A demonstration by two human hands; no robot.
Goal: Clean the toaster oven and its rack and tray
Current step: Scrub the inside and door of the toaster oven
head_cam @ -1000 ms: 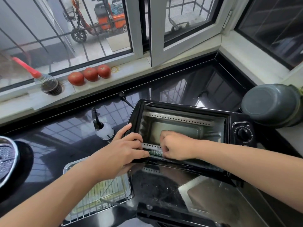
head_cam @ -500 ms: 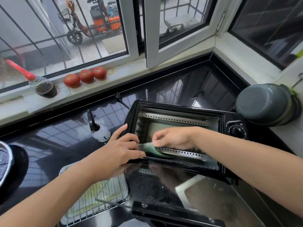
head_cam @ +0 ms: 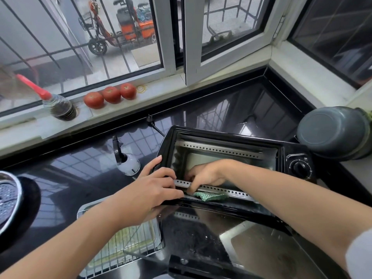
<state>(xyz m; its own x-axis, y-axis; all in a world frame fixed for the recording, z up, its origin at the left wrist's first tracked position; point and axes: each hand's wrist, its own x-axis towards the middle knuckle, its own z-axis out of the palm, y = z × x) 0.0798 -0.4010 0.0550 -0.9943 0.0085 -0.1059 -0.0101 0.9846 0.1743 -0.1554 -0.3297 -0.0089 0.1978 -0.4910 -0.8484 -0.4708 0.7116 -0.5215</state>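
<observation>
Head view: looking down on a black toaster oven (head_cam: 229, 141) that is sitting on a glossy black countertop (head_cam: 80, 170) below a barred window; all places below are given relative to the toaster oven.
Toaster oven door: the glass door (head_cam: 221, 234) is lying folded down toward the camera, with specks showing on its pane.
Left hand: the left hand (head_cam: 153, 190) is bracing the oven's front left corner, thumb lying up the left frame edge, fingers curling over the lower left lip of the opening and gripping it.
Right hand: the right hand (head_cam: 207, 174) is reaching into the opening at its lower left, fingers bending down and pressing on a green scouring pad (head_cam: 209, 196).
Scouring pad: lying at the front bottom edge of the cavity, just under the perforated metal strip (head_cam: 225, 191); part of it is sticking out to the right of the fingers.
Grip detail: whether the thumb is pinching the pad, cannot tell; fingertips are hidden behind the strip.
Rack and tray: the wire rack (head_cam: 124, 244) is resting on the metal tray (head_cam: 84, 210), both lying on the countertop to the oven's front left, touching the open door's left edge.
Spray bottle: a white spray bottle (head_cam: 126, 161) is standing just left of the oven.
Control dial: a dial (head_cam: 301, 168) is sitting on the oven's right panel.
Dark pot: a grey pot (head_cam: 332, 131) is lying on its side just right of the oven.
Sill: three tomatoes (head_cam: 110, 95) are lined up on the windowsill behind the oven to its left.
</observation>
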